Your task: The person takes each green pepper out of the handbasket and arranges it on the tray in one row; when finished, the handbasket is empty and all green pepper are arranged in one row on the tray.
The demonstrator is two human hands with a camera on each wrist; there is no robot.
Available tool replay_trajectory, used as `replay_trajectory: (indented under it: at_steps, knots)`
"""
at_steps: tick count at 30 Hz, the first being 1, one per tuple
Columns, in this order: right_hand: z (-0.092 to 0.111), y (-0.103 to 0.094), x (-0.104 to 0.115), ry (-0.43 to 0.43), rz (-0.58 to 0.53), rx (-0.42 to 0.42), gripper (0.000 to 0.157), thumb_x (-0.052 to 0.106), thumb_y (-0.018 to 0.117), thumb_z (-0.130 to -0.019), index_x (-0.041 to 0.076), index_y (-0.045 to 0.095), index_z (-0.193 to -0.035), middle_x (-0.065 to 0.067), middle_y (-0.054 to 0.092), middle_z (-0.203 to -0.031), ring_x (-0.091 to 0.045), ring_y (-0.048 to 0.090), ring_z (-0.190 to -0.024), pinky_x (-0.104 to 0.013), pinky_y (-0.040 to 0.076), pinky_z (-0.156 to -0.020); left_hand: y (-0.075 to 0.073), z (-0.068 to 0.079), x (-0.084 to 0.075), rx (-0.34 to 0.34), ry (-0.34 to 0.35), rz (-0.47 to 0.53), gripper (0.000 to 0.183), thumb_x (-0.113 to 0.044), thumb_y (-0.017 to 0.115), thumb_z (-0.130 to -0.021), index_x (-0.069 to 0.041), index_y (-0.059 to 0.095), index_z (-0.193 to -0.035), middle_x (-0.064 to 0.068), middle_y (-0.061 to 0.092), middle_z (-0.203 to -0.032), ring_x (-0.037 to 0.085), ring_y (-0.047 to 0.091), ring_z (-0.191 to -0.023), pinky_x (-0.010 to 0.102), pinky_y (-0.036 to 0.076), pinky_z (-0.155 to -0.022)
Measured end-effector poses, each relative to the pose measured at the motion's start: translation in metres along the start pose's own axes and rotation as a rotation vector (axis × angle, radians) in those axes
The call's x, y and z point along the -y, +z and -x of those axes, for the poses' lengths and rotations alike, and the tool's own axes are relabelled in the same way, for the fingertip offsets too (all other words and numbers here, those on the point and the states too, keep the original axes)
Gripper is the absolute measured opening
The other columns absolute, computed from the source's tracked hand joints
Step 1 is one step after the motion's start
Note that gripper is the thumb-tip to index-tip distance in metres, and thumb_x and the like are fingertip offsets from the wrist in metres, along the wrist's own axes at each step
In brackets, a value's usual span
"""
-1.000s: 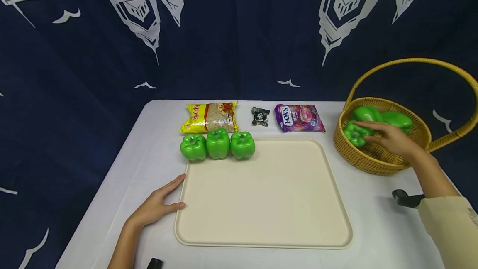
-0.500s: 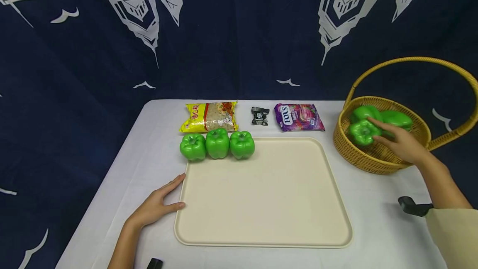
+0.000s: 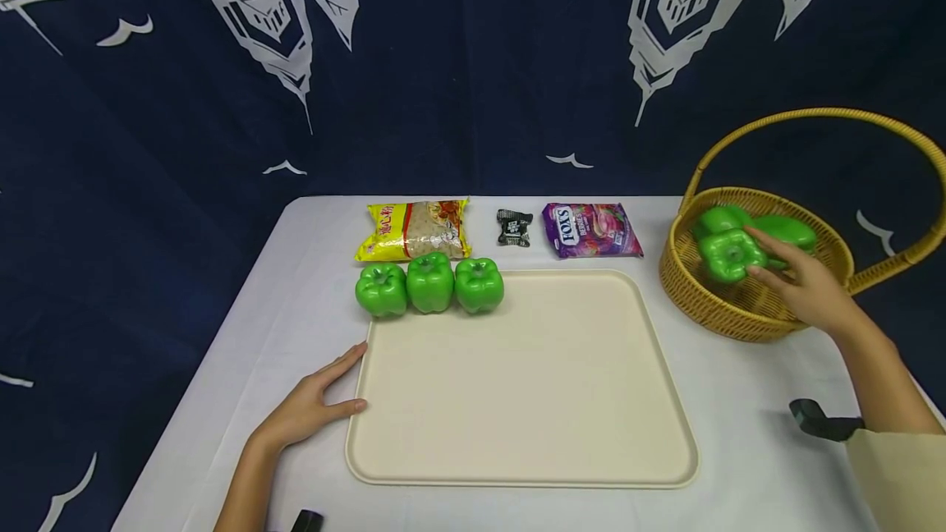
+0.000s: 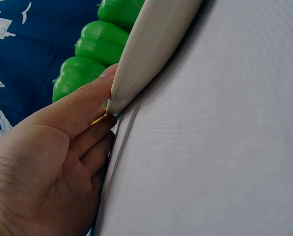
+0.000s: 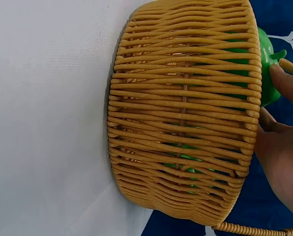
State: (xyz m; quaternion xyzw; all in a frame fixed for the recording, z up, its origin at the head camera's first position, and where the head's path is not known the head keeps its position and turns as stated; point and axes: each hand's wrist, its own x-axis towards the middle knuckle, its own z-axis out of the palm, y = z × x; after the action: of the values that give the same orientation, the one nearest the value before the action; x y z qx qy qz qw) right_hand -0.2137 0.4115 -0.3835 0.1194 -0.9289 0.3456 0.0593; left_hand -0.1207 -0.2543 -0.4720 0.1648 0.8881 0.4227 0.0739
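My right hand (image 3: 807, 287) pinches a green bell pepper (image 3: 727, 258) between thumb and fingers, above the wicker basket (image 3: 727, 325). In the right wrist view, that pepper (image 5: 270, 88) shows its stem past the basket rim. More green peppers (image 3: 787, 231) lie in the basket, partly hidden by the hand and the held one. At the beige tray's (image 3: 521, 401) left edge, my left hand (image 3: 309, 407) rests with its fingers extended, touching the rim. Three green bell peppers (image 3: 431, 283) stand in a row along the tray's far left corner.
Behind the tray lie a yellow food packet (image 3: 417, 231), a small black wrapped piece (image 3: 514, 227) and a purple candy bag (image 3: 593, 231). The basket's tall handle (image 3: 820, 112) arches over its opening. A dark patterned curtain (image 3: 473, 89) hangs behind the white table.
My right hand has taken hold of the front pepper in the basket and moved it up and slightly right. The left hand stays at the tray's edge.
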Motion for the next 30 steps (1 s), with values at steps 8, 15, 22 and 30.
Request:
replay_trajectory:
  at_steps: [8,15,22,30]
  knots:
    - [0.007,0.003,0.007,-0.034,-0.011,-0.091,0.063,0.011,0.051,-0.095,0.027,0.021,-0.148,-0.026,0.032,-0.127,0.004,0.031,-0.106,0.005,0.027,-0.073,0.000,0.000,-0.002,-0.001,-0.021,0.008,0.081,-0.043,0.072,-0.076,-0.024,0.033,-0.144,0.002,0.028,-0.149,0.022,0.023,-0.136,0.043,0.022,-0.108]
    - [0.007,0.005,0.018,-0.049,-0.017,-0.084,0.059,0.009,0.052,-0.095,0.019,0.027,-0.147,-0.027,0.035,-0.131,0.008,0.035,-0.101,0.002,0.031,-0.073,0.001,0.001,-0.001,-0.003,-0.019,0.005,0.080,-0.043,0.071,-0.077,-0.025,0.033,-0.144,0.002,0.028,-0.149,0.022,0.024,-0.136,0.043,0.022,-0.107]
    - [0.007,0.008,0.029,-0.043,-0.030,-0.092,0.061,0.009,0.051,-0.095,0.024,0.024,-0.147,-0.009,0.037,-0.119,0.006,0.035,-0.097,0.003,0.032,-0.073,0.001,0.001,-0.001,-0.002,-0.013,0.019,0.080,-0.042,0.071,-0.077,-0.023,0.033,-0.144,0.004,0.028,-0.149,0.025,0.023,-0.136,0.049,0.022,-0.107]
    - [0.000,0.019,0.052,-0.084,-0.073,-0.110,0.062,0.003,0.052,-0.093,0.020,0.026,-0.147,-0.016,0.035,-0.113,0.000,0.031,-0.099,0.004,0.031,-0.078,0.000,-0.001,0.001,-0.002,-0.011,0.023,0.080,-0.042,0.071,-0.077,-0.022,0.033,-0.144,0.004,0.028,-0.149,0.026,0.023,-0.136,0.050,0.021,-0.107]
